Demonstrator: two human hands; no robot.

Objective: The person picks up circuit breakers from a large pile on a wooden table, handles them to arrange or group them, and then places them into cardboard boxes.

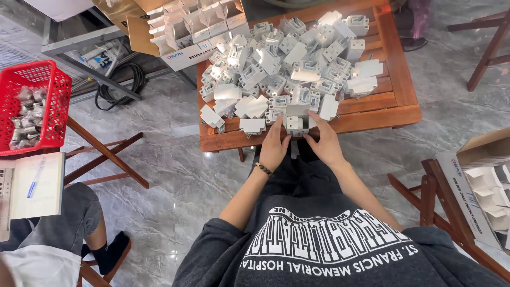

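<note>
A heap of several white plastic switch housings (287, 58) covers a low wooden table (398, 101). Both my hands meet at the table's near edge around one white housing (296, 123). My left hand (274, 147), with a dark bead bracelet on its wrist, touches the part's left side with its fingers. My right hand (324, 144) holds the part's right side. Below them lie my forearms and my grey printed shirt.
A cardboard box (196, 26) with white dividers stands at the table's far left. A red basket (33, 103) of small bagged parts sits on a stool at left. Another person's leg (79, 223) is at lower left. A second box (486, 183) rests on a stool at right.
</note>
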